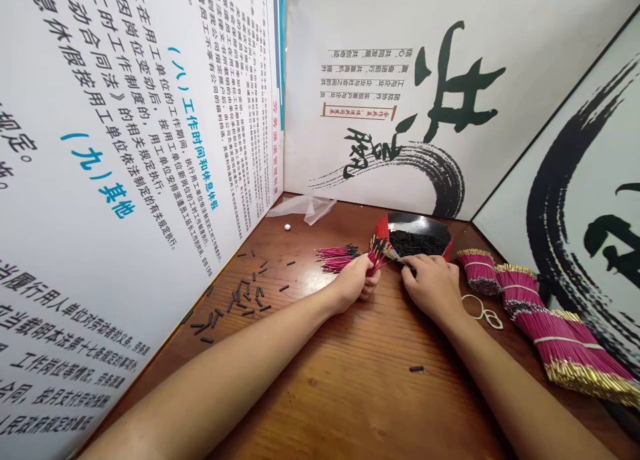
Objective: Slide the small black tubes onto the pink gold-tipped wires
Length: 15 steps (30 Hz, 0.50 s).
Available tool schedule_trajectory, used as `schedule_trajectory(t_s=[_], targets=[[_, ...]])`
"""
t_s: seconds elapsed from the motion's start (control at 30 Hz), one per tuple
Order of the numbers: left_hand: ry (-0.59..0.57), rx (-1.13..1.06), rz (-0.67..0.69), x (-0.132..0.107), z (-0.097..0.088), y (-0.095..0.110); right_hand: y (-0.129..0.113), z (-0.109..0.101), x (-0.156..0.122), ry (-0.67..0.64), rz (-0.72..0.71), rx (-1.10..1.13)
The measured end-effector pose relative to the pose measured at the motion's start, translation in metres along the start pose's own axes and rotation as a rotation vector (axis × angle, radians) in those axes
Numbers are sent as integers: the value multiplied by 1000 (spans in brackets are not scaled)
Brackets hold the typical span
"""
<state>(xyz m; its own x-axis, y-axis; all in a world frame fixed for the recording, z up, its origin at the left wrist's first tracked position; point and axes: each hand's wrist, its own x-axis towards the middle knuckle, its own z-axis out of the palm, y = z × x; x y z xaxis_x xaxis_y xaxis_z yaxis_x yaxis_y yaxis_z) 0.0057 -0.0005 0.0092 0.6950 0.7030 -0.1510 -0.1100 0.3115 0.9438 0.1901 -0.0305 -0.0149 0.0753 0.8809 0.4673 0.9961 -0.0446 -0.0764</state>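
My left hand is closed around a small bunch of pink wires whose tips fan up and to the right. My right hand is pinched at those tips, beside the rim of a black dish filled with small black sleeves. What its fingers hold is too small to name. A loose pile of pink wires lies on the wooden table just left of my left hand.
Tied bundles of pink wires with gold ends lie at the right, with white rubber bands beside them. Several black sleeves are scattered at the left, one nearer me. A clear plastic bag lies at the back. Printed boards wall in three sides.
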Motion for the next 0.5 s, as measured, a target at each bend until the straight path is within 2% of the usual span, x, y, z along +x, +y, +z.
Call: schedule_trajectory(t_s=[0.17, 0.33, 0.5], targets=[[5, 3, 38, 0, 0, -2, -1, 0, 1, 12, -6, 21], [16, -26, 79, 1, 1, -2, -2, -1, 3, 111, 22, 121], [33, -40, 82, 1, 0, -4, -7, -7, 4, 233, 23, 386]])
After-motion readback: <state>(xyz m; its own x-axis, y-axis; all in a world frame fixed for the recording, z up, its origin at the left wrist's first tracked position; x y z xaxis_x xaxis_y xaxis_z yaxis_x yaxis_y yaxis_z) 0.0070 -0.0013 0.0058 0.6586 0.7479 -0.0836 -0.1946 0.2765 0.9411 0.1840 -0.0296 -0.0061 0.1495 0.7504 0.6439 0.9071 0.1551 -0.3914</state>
